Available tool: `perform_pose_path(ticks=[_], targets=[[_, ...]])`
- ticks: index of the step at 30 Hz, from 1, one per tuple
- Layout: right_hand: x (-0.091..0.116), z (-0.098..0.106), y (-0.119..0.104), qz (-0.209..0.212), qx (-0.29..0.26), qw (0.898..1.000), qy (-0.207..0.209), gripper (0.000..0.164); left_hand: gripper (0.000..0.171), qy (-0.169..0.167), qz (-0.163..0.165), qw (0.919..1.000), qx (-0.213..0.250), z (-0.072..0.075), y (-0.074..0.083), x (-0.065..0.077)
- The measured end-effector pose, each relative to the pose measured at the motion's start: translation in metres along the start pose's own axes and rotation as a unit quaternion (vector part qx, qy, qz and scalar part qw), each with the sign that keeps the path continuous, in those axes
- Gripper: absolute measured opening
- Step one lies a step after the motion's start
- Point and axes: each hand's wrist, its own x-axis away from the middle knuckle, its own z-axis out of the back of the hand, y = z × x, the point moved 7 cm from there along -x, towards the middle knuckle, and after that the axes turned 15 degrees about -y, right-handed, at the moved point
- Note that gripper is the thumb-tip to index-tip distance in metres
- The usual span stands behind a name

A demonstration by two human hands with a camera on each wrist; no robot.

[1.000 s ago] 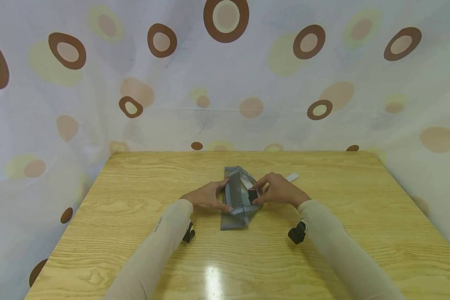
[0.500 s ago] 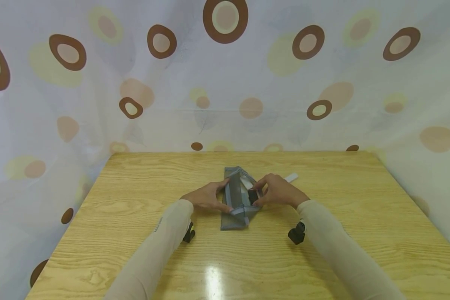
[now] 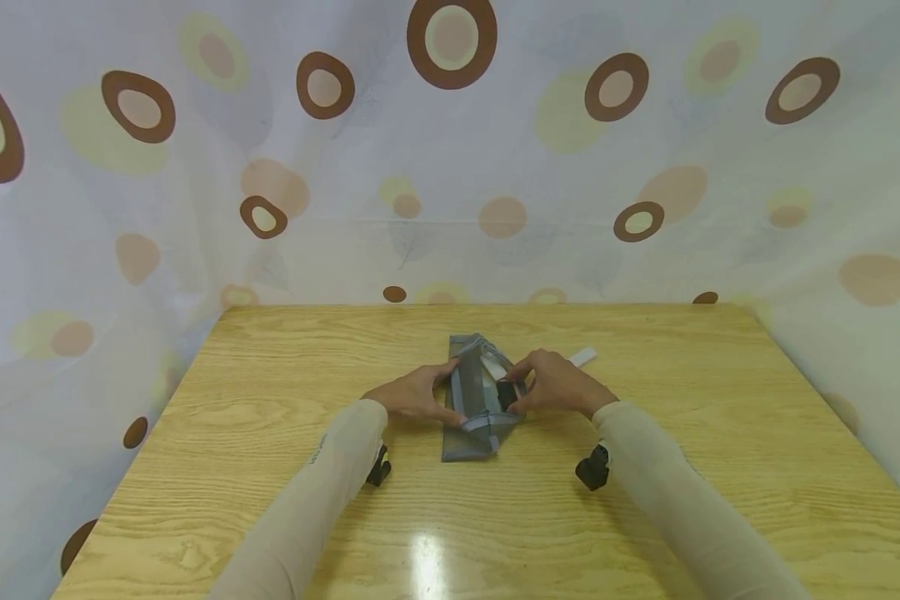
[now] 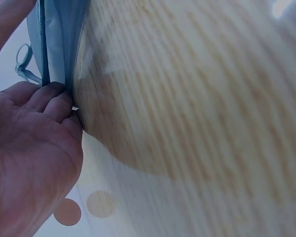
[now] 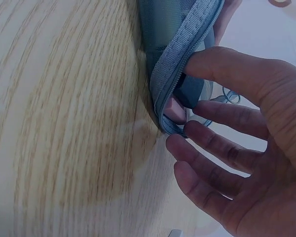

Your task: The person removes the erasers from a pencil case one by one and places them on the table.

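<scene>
A grey zippered mesh pouch (image 3: pixel 471 400) lies on the table with its zip open toward the right. My left hand (image 3: pixel 417 393) holds its left side, thumb near the front end and fingers at the back. In the left wrist view, curled fingers (image 4: pixel 52 101) sit against the pouch's zipped edge (image 4: pixel 56 44). My right hand (image 3: pixel 558 385) is at the opening and pinches a small dark block (image 5: pixel 190 91) between thumb and forefinger, inside the zip. A white piece (image 3: pixel 493 367) shows within the pouch. A pinkish item (image 5: pixel 175 111) lies beside the block.
Behind the right hand, a white strip-like object (image 3: pixel 583 357) lies on the wooden table (image 3: pixel 270 358), partly hidden. A patterned curtain (image 3: pixel 450 183) hangs behind the table and along both sides.
</scene>
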Motion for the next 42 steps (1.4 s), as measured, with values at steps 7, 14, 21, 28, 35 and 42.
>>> perform_pose_path(ticks=[7, 14, 21, 28, 35, 42], targets=[[-0.001, -0.001, 0.001, -0.001, 0.016, 1.0, 0.005, 0.046, 0.107, -0.002, -0.002, 1.0, 0.002, -0.002, 0.0, 0.001], [0.0, -0.002, 0.004, -0.011, -0.01, 1.0, -0.002, 0.047, 0.107, 0.0, 0.0, 1.0, 0.003, -0.001, 0.003, 0.002], [0.001, -0.001, 0.002, -0.013, -0.002, 1.0, 0.002, 0.045, 0.106, -0.001, 0.0, 1.0, 0.001, -0.001, 0.003, 0.002], [0.001, 0.001, 0.001, 0.001, -0.008, 1.0, 0.014, 0.044, 0.107, -0.001, -0.003, 1.0, 0.009, -0.001, 0.002, 0.001], [0.004, 0.005, 0.004, -0.004, -0.024, 0.999, 0.021, 0.046, 0.108, -0.001, -0.001, 1.0, 0.008, -0.001, 0.002, 0.0], [0.008, 0.011, 0.002, 0.001, -0.039, 0.999, 0.029, 0.048, 0.108, 0.003, 0.003, 1.0, 0.002, -0.001, 0.0, 0.001]])
